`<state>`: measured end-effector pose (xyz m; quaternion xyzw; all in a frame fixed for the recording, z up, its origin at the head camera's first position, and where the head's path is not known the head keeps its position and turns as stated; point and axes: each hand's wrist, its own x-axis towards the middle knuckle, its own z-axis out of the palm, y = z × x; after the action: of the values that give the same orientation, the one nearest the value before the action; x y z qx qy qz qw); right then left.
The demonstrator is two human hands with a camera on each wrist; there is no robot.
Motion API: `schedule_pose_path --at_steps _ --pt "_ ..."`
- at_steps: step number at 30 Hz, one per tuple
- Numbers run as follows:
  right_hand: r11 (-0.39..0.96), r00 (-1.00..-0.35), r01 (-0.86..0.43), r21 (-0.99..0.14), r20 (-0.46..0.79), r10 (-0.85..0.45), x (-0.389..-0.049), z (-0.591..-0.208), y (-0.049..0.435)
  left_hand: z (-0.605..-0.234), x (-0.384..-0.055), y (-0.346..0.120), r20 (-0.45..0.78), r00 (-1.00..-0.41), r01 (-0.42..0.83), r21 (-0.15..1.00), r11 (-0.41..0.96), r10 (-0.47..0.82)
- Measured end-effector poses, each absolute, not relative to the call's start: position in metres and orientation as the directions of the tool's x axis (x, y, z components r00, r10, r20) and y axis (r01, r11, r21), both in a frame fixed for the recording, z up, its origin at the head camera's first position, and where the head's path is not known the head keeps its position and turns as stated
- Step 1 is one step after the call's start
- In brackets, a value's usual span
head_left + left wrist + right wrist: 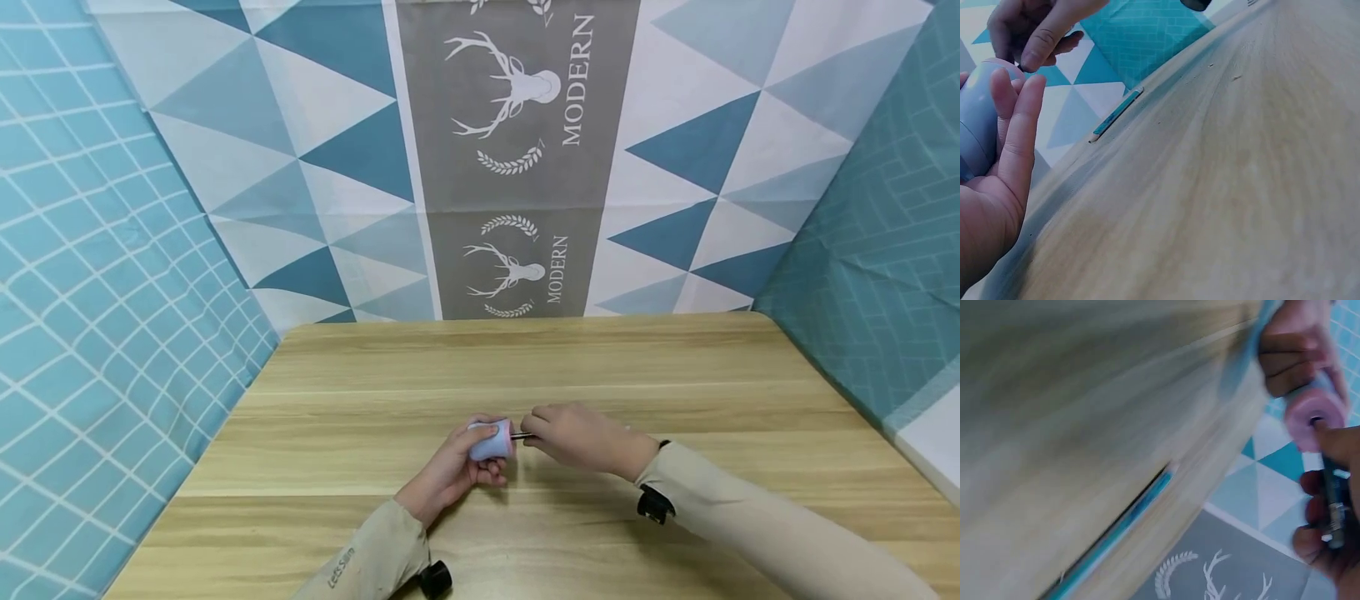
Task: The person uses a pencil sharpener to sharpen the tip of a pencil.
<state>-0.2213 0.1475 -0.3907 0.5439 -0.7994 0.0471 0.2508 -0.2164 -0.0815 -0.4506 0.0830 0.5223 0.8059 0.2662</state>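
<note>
Head view, and both hands are at work close together over the middle of the wooden table (525, 358)! The left hand (459, 467) grips a pale blue piece (486, 443), thumb across the top, the pink end (511, 438) turned toward the right hand (576, 435). And the right hand pinches a dark slim stick (521, 435), lined up straight at that pink end, a narrow gap between the two sets of fingers. Over to the right wrist: a dark hole (1316, 420) sits in the middle of the pink face, the right thumb right beside it, so how far in the stick reaches, I cannot tell. Left wrist now, two fingers lie nearly straight along the pale blue body. And on the tabletop, well apart from the piece, lies a teal pencil-like stick (1116, 115). Beige sleeves (757, 517) cover both forearms; behind, a triangle-patterned cloth (337, 108) hangs, its grey panel (517, 187) printed with white deer heads.
</note>
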Motion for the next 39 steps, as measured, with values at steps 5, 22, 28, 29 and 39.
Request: schedule_pose_path --at_steps 5,22,28,29,39 --pt "0.31 -0.075 -0.739 0.598 0.385 -0.92 -0.229 -0.398 0.149 -0.45 -0.218 -0.083 -0.14 -0.833 -0.357 0.874 -0.328 0.535" --pt "0.475 -0.719 -0.556 -0.682 0.108 -0.687 -0.219 -0.405 0.133 -0.452 -0.216 -0.081 -0.178 -0.836 -0.352 0.9 -0.257 0.519" --pt "0.32 -0.633 0.292 -0.901 -0.433 -0.641 -0.23 -0.402 0.138 -0.452 -0.213 -0.081 -0.174 -0.828 -0.355 0.898 -0.26 0.533" --pt "0.313 -0.6 0.36 -0.879 -0.476 -0.643 -0.232 -0.403 0.139 -0.452 -0.213 -0.08 -0.174 -0.827 -0.356 0.898 -0.259 0.534" --pt "0.445 -0.748 -0.279 -0.851 -0.097 -0.656 -0.225 -0.394 0.143 -0.452 -0.216 -0.081 -0.164 -0.832 -0.347 0.9 -0.266 0.53"
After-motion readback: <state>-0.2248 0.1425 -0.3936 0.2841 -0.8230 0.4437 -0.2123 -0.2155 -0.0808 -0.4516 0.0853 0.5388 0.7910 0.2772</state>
